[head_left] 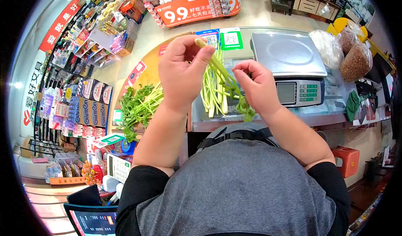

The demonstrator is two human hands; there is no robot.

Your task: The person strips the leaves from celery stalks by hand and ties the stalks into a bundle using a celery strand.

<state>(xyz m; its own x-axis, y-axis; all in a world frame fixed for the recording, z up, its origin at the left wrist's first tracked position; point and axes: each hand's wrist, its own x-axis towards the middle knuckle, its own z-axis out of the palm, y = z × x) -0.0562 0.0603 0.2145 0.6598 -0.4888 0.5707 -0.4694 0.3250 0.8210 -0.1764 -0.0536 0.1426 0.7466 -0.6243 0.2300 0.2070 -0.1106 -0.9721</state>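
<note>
My left hand (182, 75) is closed around the pale base of a celery stalk (218, 67), which slants down to the right and ends in green leaves. Close beside that stalk, my right hand (260, 87) has its thumb and fingers pinched together; what lies between them, if anything, is too hidden to make out. Beneath the held stalk, a bundle of leafless celery stalks (208, 94) lies on the glass counter. Left of my left forearm, a heap of leafy celery (141, 108) rests on the counter, partly covered by the arm.
A weighing scale (289, 54) stands right of my hands, with bags of brown grains (356, 64) beyond it. Payment code cards (231, 39) lie at the counter's back. Packed shelves (90, 102) line the left, and an orange stool (346, 161) stands at right.
</note>
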